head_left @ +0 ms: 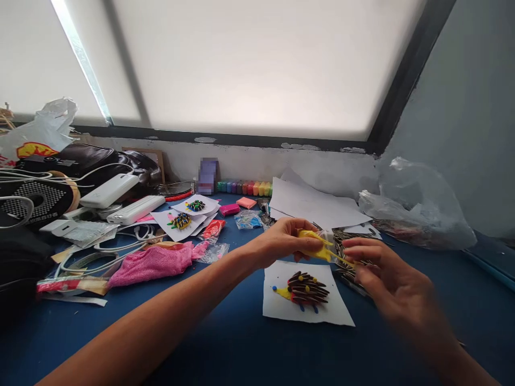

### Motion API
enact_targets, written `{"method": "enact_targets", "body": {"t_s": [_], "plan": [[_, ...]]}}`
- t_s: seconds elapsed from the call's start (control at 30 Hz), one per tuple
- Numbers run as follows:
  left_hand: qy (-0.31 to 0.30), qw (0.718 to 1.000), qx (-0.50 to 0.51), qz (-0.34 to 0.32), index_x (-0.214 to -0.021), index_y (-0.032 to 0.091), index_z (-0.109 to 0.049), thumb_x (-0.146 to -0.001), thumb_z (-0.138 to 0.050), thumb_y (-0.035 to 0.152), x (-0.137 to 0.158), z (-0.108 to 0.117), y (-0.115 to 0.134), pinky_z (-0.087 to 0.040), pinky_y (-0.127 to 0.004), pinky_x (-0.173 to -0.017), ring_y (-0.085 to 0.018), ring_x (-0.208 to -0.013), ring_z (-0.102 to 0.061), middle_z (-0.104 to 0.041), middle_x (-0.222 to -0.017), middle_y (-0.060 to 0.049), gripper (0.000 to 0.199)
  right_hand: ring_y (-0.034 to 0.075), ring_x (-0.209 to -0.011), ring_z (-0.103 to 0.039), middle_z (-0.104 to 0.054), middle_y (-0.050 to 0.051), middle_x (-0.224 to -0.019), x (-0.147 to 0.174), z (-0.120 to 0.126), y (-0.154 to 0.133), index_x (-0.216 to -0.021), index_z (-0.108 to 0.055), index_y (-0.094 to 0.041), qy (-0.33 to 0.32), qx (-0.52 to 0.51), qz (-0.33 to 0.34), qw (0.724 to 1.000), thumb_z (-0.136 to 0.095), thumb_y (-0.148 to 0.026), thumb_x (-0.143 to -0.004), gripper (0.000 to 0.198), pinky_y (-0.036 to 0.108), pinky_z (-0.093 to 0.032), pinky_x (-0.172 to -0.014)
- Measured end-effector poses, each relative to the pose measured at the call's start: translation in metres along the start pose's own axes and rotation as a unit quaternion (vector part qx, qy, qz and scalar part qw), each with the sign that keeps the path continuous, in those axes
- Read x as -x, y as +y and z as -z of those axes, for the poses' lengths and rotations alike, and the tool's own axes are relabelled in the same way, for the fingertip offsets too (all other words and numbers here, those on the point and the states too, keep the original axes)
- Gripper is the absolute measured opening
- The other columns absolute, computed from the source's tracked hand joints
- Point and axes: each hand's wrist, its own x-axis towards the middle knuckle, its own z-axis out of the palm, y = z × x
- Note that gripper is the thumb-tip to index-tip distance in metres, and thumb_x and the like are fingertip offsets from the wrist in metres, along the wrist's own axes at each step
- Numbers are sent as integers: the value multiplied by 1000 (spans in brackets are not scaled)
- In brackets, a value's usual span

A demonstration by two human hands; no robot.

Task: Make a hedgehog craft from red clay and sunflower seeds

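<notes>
Holds a soft, bright yellow lump of what looks like modelling clay in the left hand, closed in a thumb-over-fingers pinch, just past the far edge of a white, roughly square paper sheet on the dark blue tabletop. Pinches with the right hand, loosely curled and nearly closed at thumb and fingertips, the end of a thin yellow strand stretched from the lump, raised by the far right corner of the sheet. Cannot tell, from this angle, how hard either pinch presses.

Lying on the sheet: a small hedgehog-like figure with a pointed yellow head, round blue nose, dark brown seed spines, blue feet and a few little yellow balls among the spines. Beyond the sheet's far right corner, partly behind the right hand: a heap of slim, dark striped seeds. Beyond the sheet, farther back and leftward: a row of small, many-coloured blocks.

Seems to be at the step of drawing a small yellow piece away from the lump, not yet parted. Calls next, by judgement, for a steady left pinch and a short, even pull on the right to part the strand cleanly, clear of the seeds and the sheet.
</notes>
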Motion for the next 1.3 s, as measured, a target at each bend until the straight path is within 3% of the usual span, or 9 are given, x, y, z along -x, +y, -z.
{"method": "enact_targets", "body": {"t_s": [0.13,0.3,0.47,0.8,1.3], "plan": [[-16,1000,10,-4,-92,12,-60,-73,-74,37,-1,-2,-3,-42,-19,-53,-8,-63,-57,-63,-79,-3,35,21,-87,-67,-69,3,-96,-1,1,0,-69,-64,-25,-11,-16,-50,999,-53,-27,-81,16,26,-56,-65],[-30,999,-2,16,-92,11,-59,-66,-78,42,-2,-8,-5,-41,-20,-51,-8,-60,-56,-62,-72,-2,44,17,-61,-64,-69,2,-70,-4,0,-1,-81,-69,-23,-34,-27,-157,987,-61,-42,-77,21,26,-55,-57],[-30,999,-24,22,-93,11,-60,-66,-78,43,-2,-7,-6,-42,-19,-50,-9,-61,-56,-62,-73,-3,46,18,-65,-65,-71,3,-76,-7,2,2,-85,-72,-23,-41,-40,-209,976,-67,-51,-72,31,25,-54,-56],[-32,998,-49,17,-92,10,-59,-70,-74,34,-5,-4,-12,-43,-18,-48,-8,-58,-55,-62,-75,-4,36,23,-84,-68,-73,4,-90,0,2,10,-96,-70,-23,-124,-30,-177,976,-66,-51,-77,34,29,-55,-64],[-30,992,-123,18,-95,11,-61,-73,-69,35,-1,-10,-11,-39,-17,-45,-7,-54,-51,-63,-75,-3,34,17,-63,-61,-62,0,-70,-1,-4,2,-81,-59,-23,-110,21,-150,982,-58,-42,-78,19,24,-47,-51]]}}
